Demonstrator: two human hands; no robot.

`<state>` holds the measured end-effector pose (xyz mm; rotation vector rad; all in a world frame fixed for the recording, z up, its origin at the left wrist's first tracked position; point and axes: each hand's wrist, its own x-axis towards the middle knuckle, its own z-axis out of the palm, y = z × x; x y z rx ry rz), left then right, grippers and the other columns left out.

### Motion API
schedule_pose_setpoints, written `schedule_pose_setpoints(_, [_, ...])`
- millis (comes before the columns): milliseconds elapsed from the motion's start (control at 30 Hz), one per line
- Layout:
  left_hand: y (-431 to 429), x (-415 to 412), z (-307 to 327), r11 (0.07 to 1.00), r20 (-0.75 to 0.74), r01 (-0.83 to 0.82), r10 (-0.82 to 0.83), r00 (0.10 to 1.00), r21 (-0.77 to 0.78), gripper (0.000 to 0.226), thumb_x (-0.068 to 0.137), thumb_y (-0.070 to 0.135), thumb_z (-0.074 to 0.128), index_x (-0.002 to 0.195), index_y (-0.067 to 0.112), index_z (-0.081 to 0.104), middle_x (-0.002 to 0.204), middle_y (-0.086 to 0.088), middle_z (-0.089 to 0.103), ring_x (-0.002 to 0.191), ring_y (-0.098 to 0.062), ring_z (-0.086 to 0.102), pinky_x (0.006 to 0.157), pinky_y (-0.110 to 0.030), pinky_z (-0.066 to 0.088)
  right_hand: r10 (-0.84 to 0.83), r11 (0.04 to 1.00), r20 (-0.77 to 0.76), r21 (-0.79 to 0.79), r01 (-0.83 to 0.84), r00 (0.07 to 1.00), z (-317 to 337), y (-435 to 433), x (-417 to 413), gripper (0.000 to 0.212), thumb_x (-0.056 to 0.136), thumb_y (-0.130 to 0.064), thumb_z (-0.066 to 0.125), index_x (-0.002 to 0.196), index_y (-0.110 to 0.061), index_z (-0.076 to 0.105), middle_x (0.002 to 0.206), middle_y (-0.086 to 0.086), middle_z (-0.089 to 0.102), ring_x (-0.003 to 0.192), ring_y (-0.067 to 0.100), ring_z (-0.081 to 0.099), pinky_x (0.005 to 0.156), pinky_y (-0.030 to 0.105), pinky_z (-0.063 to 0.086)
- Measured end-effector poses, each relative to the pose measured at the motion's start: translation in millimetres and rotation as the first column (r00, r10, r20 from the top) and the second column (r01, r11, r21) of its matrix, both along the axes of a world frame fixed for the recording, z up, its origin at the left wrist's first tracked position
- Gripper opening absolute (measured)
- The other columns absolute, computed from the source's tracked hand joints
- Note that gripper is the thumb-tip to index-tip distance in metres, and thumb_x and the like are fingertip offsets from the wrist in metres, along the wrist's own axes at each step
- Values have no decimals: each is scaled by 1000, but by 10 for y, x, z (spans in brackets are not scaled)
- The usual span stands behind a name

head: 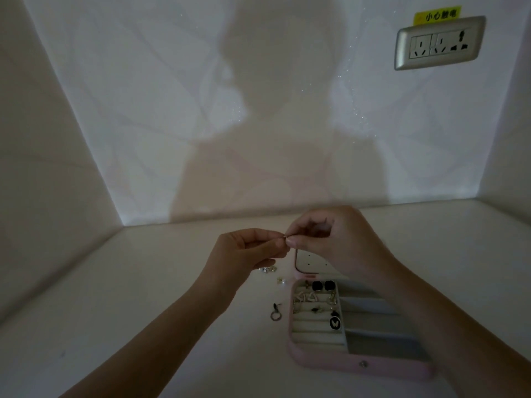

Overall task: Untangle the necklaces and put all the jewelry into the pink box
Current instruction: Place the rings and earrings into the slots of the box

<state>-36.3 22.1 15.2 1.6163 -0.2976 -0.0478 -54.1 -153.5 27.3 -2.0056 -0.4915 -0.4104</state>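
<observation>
Both grips are closed on one thing: thumb and forefinger of the left hand [250, 248] and of the right hand [330, 239] pinch a tiny metal piece [285, 237] between them. It is held in the air just beyond the open lid [309, 261], at 11 o'clock from the pink box [324, 361]. Whether it is a clasp, and whether a chain hangs from it, is too small and dim to tell.

This looks like the untangling or unfastening step, with packing partly done. Earrings and a butterfly charm [334, 323] already lie in the box's left-hand slots. The next move likely calls for a fine pull apart with the fingertips, then a short carry toward 5 o'clock into the box.

Three loose pieces wait on the tabletop [143, 326] at 9 to 10 o'clock of the box: a bow-like piece [268, 269], a pearl piece [281, 280] and a ring piece [275, 311].

The back wall [258, 168] stands near at 12 o'clock. The right forearm [431, 311] crosses over the box's right-hand compartments. The widest room for moving seems to lie toward 8 o'clock.
</observation>
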Motion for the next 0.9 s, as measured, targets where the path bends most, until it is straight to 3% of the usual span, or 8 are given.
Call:
schedule_pose_setpoints(100, [58, -105, -91, 987, 43, -14, 7, 999, 161, 5, 80, 7, 71, 84, 8, 72, 79, -10, 74, 70, -10, 68, 62, -16, 52, 42, 977, -86, -206, -59, 995, 56, -24, -54, 5, 80, -19, 76, 81, -23, 73, 73, -7, 71, 67, 2, 65, 63, 13, 50])
schedule_pose_setpoints(167, [110, -189, -196, 948, 115, -10, -28, 993, 317, 6, 80, 11, 73, 84, 15, 73, 79, -1, 74, 71, -6, 68, 65, -16, 52, 47, 912, -165, -396, -110, 985, 72, -31, -86, 7, 79, -21, 76, 79, -26, 72, 74, -11, 70, 70, -2, 65, 62, 9, 48])
schedule_pose_setpoints(267, [214, -281, -355, 844, 212, 7, -143, 967, 537, 15, 75, 32, 76, 89, 35, 70, 91, 21, 70, 85, 3, 65, 77, -16, 52, 61, 839, -260, -510, -190, 964, 61, -9, -112, 9, 78, -19, 77, 82, -26, 74, 76, -14, 70, 72, -5, 64, 66, 10, 50])
schedule_pose_setpoints(367, [339, -302, -477, 725, 306, -22, -263, 915, 689, 34, 66, 63, 70, 93, 42, 66, 100, 28, 64, 98, 9, 56, 84, -7, 42, 63, 831, -311, -511, -223, 948, 48, -12, -117, 10, 78, -16, 77, 86, -22, 76, 76, -11, 72, 70, -3, 66, 71, 16, 55])
schedule_pose_setpoints(500, [390, -279, -647, 697, 454, -23, -441, 774, 716, 40, 72, 62, 66, 100, 33, 66, 105, 24, 62, 107, 9, 50, 91, -3, 35, 67, 836, -346, -492, -242, 936, 40, -30, -99, 9, 81, -13, 74, 88, -18, 77, 74, -6, 73, 69, 3, 68, 73, 21, 57])
schedule_pose_setpoints(667, [357, -248, -727, 717, 567, -79, -473, 675, 693, 32, 78, 55, 67, 96, 28, 68, 106, 17, 62, 107, 0, 52, 92, -11, 39, 106, 822, -407, -478, -310, 907, 22, -1, -108, 8, 81, -13, 74, 85, -20, 77, 73, -6, 73, 68, 6, 68, 68, 18, 54])
schedule_pose_setpoints(900, [350, -253, -735, 727, 606, -109, -469, 642, 678, 31, 79, 53, 66, 93, 25, 68, 103, 14, 63, 105, -3, 53, 91, -14, 41, 77, 774, -449, -536, -337, 890, -21, 58, -129, 7, 82, -16, 72, 86, -20, 77, 77, -2, 74, 74, 14, 69, 74, 27, 56])
